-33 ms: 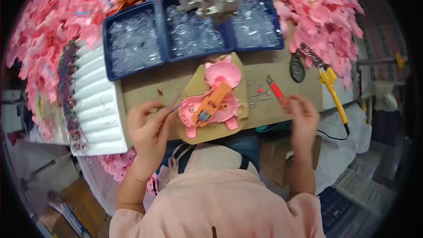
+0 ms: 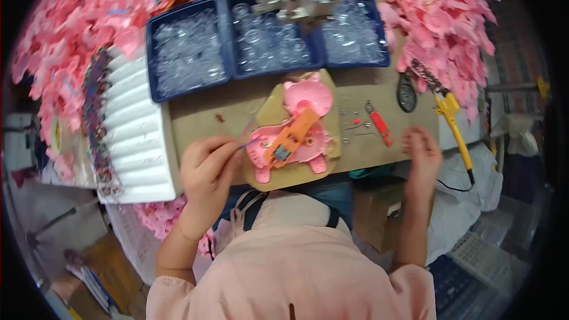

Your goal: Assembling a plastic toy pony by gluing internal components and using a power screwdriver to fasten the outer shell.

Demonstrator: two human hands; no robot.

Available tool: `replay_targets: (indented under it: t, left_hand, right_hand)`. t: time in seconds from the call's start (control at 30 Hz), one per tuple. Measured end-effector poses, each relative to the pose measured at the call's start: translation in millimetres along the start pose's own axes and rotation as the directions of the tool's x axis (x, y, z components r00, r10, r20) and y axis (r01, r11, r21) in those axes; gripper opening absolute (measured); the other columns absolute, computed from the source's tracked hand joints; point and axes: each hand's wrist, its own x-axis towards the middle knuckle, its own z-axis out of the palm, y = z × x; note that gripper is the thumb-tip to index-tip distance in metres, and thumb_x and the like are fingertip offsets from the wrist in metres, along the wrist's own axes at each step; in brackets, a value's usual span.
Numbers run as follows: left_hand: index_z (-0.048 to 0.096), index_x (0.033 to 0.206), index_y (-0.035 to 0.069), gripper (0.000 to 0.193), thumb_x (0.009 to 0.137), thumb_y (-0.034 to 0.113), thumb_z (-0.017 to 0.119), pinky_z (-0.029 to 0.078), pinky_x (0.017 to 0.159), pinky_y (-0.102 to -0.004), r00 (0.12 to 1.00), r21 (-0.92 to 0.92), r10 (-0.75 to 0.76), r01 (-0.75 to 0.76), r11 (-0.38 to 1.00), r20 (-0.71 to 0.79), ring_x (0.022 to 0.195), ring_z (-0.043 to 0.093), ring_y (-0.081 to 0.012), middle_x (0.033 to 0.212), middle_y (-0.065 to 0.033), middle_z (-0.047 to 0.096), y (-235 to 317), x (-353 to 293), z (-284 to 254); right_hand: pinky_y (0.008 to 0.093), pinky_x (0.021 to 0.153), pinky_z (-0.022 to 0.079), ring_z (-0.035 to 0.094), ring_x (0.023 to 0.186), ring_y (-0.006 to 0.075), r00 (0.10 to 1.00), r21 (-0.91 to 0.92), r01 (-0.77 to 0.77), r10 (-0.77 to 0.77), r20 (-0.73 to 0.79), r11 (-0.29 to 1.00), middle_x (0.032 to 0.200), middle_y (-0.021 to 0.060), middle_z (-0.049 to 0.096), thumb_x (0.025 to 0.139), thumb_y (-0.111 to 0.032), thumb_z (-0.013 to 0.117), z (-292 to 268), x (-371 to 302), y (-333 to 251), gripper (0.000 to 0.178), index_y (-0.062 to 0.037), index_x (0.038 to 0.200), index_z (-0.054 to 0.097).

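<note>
Pinched between the fingers of my left hand (image 2: 207, 163) is a thin blue wire (image 2: 245, 144), reaching to the edge of a pink pig-shaped plastic shell (image 2: 313, 153). The shell lies open side up on a tan board (image 2: 268, 110), with its round head part (image 2: 308, 96) at the top. Across its body rests an orange plastic piece (image 2: 303, 125), slanted, with a small dark block (image 2: 281, 153) at its lower end. My right hand (image 2: 422, 153), somewhat blurred, is off the table's right side with fingers loosely apart and nothing visible in them. Beside it lie red-handled cutters (image 2: 381, 128).
Blue bins (image 2: 228, 77) of clear plastic parts stand behind the board. Pink parts (image 2: 77, 41) are heaped left and right (image 2: 441, 18). A white ridged foam tray (image 2: 133, 136) is at left. A yellow-handled soldering iron (image 2: 455, 124) and a black oval object (image 2: 406, 93) are at right.
My right hand has moved right, away from the cutters' handles, leaving them on the table. The whole view has shifted slightly. My left hand still holds the wire by the shell.
</note>
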Motion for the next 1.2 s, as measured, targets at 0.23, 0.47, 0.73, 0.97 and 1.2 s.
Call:
replay_targets:
  t: [0.23,0.47,0.73,0.97,1.2]
  left_hand:
    - [0.067,0.09,0.01,0.015,0.075,0.008,0.066,0.037,0.078,-0.0344,0.968,-0.114,0.103,-0.078,0.99,0.23,0.081,0.055,-0.0233,0.082,-0.0026,0.063,0,8,4]
    - [0.065,0.09,0.014,0.024,0.067,0.011,0.07,0.037,0.077,-0.0334,0.945,0.263,0.271,-0.313,0.913,0.182,0.085,0.055,-0.0184,0.085,0.0024,0.063,6,0,-10]
    - [0.064,0.086,0.007,0.019,0.069,0.012,0.069,0.043,0.068,-0.027,0.728,0.118,0.659,-0.683,0.721,0.188,0.087,0.056,-0.0153,0.106,-0.002,0.066,-3,-14,9]
    - [0.063,0.089,0.006,0.021,0.069,0.01,0.068,0.044,0.064,-0.0273,0.785,0.147,0.596,-0.618,0.772,0.171,0.085,0.058,-0.0167,0.106,-0.0037,0.066,9,-24,32]
    - [0.065,0.089,0.01,0.018,0.071,0.01,0.068,0.04,0.073,-0.0317,0.965,-0.085,0.212,-0.201,0.976,0.156,0.082,0.056,-0.0192,0.088,-0.0001,0.065,14,-26,27]
  right_hand:
    - [0.0314,0.098,0.036,0.05,0.11,0.0174,0.795,-0.272,0.568,-0.604,-0.063,0.777,0.125,0.0091,0.052,0.087,-0.007,0.057,-77,90,31,0.054,-0.0039,0.137,0.037]
    - [0.0263,0.087,0.044,0.056,0.104,0.0145,0.805,-0.655,0.557,-0.526,0.275,0.511,0.12,0.0088,0.057,0.092,-0.008,0.054,-87,102,-26,0.036,-0.0014,0.127,0.051]
    - [0.0265,0.079,0.047,0.06,0.088,0.0181,0.872,-0.053,0.388,-0.384,-0.304,0.92,0.114,0.0162,0.056,0.096,-0.02,0.047,-67,0,-1,0.044,0.0065,0.13,0.041]
    - [0.0297,0.085,0.046,0.057,0.098,0.0216,0.914,0.226,0.396,-0.405,-0.008,0.89,0.118,0.0212,0.051,0.097,-0.024,0.046,-30,-28,1,0.051,0.0076,0.134,0.031]
    - [0.034,0.089,0.045,0.055,0.107,0.0249,0.924,0.203,0.373,-0.382,0.003,0.905,0.122,0.0184,0.05,0.089,-0.034,0.059,-4,-47,-2,0.069,0.0061,0.136,0.029]
